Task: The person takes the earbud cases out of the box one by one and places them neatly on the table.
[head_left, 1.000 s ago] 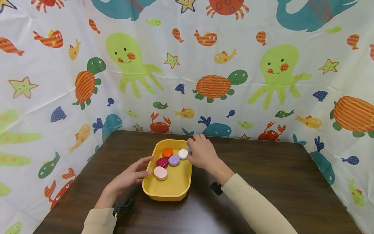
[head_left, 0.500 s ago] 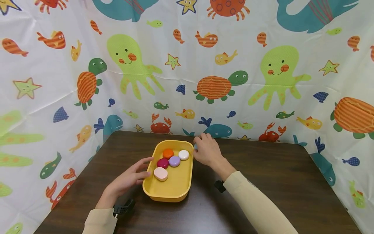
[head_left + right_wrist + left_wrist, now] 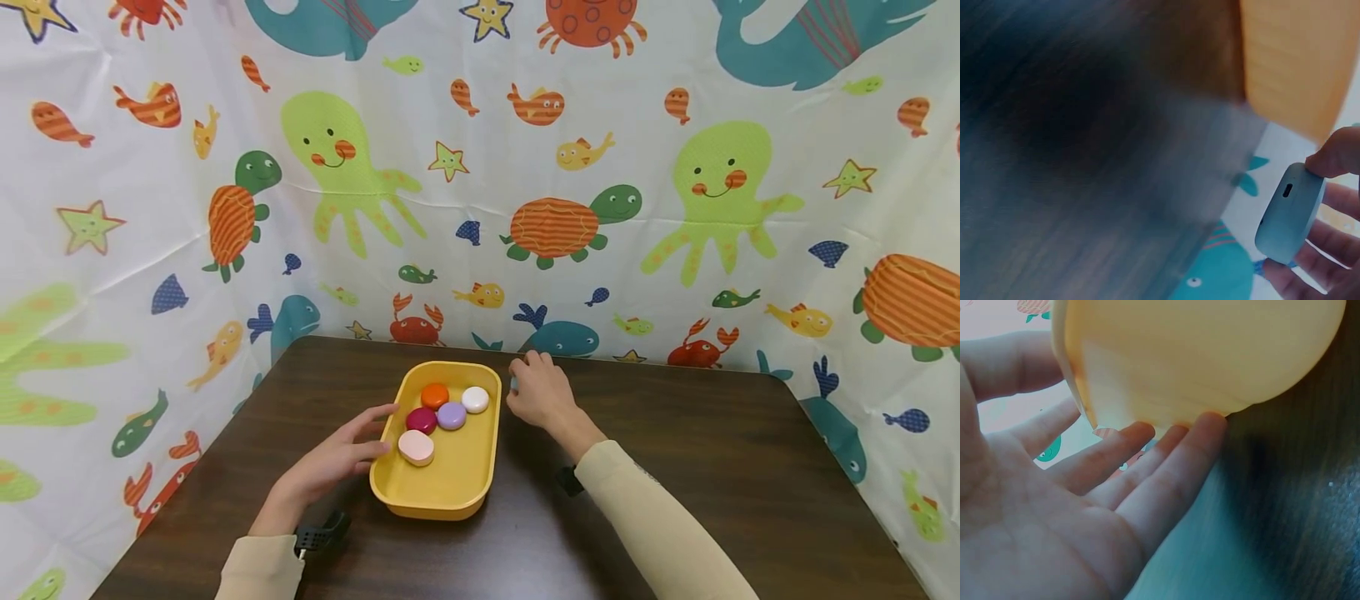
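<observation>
Light-blue charging case [image 3: 1291, 212] pinched in the right hand [image 3: 543, 392]
Left hand [image 3: 333, 458], grip wide, touches the yellow tray [image 3: 453, 473]

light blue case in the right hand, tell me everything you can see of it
The light blue case is a small, smooth, rounded block with a matte, plastic-looking shell. One narrow side has a dark oval slot, like a charging port. The right hand pinches it, thumb at one end and a fingertip near the other. It sits tilted in the right wrist view, outside the yellow bin, just right of its far end. The head view shows only a sliver of it.
</observation>
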The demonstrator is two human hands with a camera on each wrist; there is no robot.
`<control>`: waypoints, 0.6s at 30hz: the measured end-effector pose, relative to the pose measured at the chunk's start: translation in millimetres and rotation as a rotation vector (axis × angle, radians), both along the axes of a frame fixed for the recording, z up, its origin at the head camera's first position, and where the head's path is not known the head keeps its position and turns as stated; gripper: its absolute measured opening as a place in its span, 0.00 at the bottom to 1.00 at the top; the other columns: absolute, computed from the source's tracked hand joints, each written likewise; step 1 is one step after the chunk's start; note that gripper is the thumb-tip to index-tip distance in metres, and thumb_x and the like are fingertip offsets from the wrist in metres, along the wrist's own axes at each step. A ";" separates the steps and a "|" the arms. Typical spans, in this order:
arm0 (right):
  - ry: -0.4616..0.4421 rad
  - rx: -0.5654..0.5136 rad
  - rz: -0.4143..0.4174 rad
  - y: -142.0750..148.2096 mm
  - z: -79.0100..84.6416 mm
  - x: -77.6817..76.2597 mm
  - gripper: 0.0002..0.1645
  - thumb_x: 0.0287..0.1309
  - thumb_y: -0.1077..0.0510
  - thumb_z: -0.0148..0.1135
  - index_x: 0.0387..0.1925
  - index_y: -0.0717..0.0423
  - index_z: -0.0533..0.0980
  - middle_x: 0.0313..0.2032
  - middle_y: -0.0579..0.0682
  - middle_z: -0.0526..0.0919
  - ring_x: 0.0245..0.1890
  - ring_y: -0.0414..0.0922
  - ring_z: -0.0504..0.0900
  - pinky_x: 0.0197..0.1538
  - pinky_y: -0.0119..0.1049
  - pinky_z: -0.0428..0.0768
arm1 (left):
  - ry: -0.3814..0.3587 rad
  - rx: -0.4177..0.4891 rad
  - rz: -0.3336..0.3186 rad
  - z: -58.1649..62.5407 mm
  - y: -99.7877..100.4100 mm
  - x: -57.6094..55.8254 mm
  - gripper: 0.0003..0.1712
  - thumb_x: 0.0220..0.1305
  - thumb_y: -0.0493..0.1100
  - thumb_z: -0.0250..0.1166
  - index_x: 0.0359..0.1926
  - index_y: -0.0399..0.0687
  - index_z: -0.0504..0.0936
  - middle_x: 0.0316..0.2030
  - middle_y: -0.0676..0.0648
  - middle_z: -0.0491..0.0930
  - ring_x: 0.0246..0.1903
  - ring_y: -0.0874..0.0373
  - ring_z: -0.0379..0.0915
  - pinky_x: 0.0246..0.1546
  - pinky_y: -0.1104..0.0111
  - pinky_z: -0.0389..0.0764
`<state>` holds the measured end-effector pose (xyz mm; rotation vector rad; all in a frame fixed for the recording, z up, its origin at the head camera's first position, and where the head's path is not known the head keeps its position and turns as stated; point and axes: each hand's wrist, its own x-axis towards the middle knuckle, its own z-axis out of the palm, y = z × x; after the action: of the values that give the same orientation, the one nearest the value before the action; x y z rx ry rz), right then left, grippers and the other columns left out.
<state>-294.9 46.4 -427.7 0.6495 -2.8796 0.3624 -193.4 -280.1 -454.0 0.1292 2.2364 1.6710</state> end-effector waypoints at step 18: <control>-0.093 0.035 -0.037 4.3 -28.2 -11.7 0.21 0.59 0.53 0.69 0.53 0.55 0.80 0.46 0.54 0.76 0.47 0.51 0.71 0.54 0.49 0.80 | 0.001 -0.016 0.009 -0.2 -0.6 -0.5 0.39 0.72 0.45 0.62 0.78 0.54 0.56 0.74 0.33 0.56 0.67 0.35 0.65 0.62 0.48 0.75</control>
<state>-306.6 50.7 -455.9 0.5999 -2.9882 0.3467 -193.9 -280.7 -454.2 0.1163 2.2535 1.6572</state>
